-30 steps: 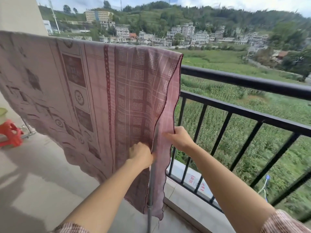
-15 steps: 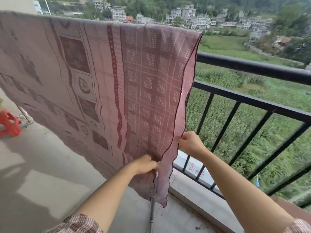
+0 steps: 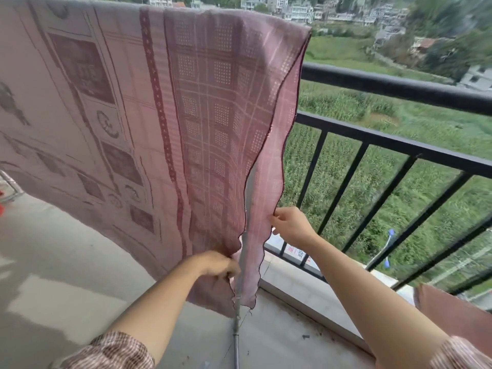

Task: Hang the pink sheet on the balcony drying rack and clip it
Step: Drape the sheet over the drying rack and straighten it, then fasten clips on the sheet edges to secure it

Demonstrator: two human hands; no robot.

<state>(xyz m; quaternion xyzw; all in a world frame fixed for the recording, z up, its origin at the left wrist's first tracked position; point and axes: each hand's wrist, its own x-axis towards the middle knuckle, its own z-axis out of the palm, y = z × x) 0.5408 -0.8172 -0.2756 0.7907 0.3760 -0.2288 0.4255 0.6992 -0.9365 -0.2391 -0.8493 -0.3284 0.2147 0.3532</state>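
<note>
Your pink sheet [image 3: 149, 107] is already draped over the drying rack's top bar, beside the black balcony railing [image 3: 394, 87]. Your left hand [image 3: 221, 266] pinches the front layer's lower edge; your right hand [image 3: 288, 225] pinches the back layer's side edge, by the rack's grey upright pole [image 3: 236, 339]. No clips show, so I judge straightening nearly done and clipping left.
</note>
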